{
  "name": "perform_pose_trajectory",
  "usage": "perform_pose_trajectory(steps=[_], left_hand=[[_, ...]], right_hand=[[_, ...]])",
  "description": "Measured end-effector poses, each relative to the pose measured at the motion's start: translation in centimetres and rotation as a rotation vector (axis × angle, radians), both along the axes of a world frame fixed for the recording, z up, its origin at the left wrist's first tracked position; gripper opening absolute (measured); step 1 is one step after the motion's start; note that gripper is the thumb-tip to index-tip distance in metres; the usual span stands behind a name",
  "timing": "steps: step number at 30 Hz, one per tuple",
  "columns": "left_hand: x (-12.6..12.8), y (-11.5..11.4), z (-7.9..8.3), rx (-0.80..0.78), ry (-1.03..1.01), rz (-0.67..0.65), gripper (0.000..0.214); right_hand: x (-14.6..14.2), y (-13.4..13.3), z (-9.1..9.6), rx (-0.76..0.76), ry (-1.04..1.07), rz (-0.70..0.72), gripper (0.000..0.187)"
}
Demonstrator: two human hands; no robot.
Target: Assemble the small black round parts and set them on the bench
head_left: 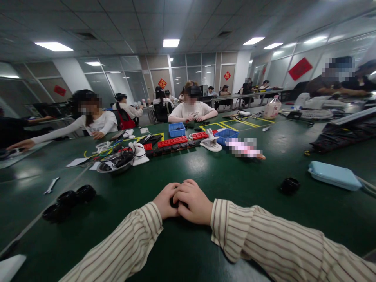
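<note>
My left hand and my right hand are clasped together on the green table, just in front of me. Both are curled shut around a small black object of which only a sliver shows between the fingers. My right hand lies partly over the left. Striped sleeves cover both forearms. Three black round parts lie in a row to the left, and one more black round part sits to the right.
A metal bowl of dark parts, a small wrench, blue bins, red and black strips and a white clamp lie further out. A light blue case lies at right. Several people sit around the table.
</note>
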State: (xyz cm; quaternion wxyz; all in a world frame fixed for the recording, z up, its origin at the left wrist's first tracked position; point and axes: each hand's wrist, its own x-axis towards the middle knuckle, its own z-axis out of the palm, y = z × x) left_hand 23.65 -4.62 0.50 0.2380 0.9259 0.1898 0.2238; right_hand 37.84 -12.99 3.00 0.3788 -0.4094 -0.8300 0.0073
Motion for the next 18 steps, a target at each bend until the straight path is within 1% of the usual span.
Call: perform_pose_trajectory(steps=[2,6,8,10,12,14,16,18], left_hand=[[0.02,0.03,-0.11,-0.01,0.015,-0.002,0.044],[0.11,-0.05,-0.04,-0.019,0.0,0.002,0.057],[0.17,-0.15,0.11,-0.02,-0.003,0.016,0.061],[0.24,-0.27,0.25,0.003,0.017,0.041,0.063],[0.3,-0.37,0.33,0.048,0.038,0.074,0.06],[0.31,-0.43,0.33,0.083,0.045,0.092,0.052],[0.3,-0.45,0.31,0.087,0.032,0.093,0.044],[0.27,-0.47,0.3,0.075,0.018,0.081,0.04]], right_hand=[[0.11,0.03,-0.03,0.016,0.016,0.02,0.014],[0.38,0.07,0.15,0.009,0.066,0.011,0.012],[0.5,0.13,0.19,0.001,0.079,-0.024,0.017],[0.59,0.23,0.12,-0.019,0.069,-0.089,0.022],[0.6,0.34,-0.02,-0.054,0.047,-0.162,0.026],[0.54,0.41,-0.14,-0.086,0.023,-0.213,0.027],[0.43,0.39,-0.16,-0.102,0.008,-0.236,0.022],[0.31,0.3,-0.09,-0.105,0.01,-0.231,0.016]])
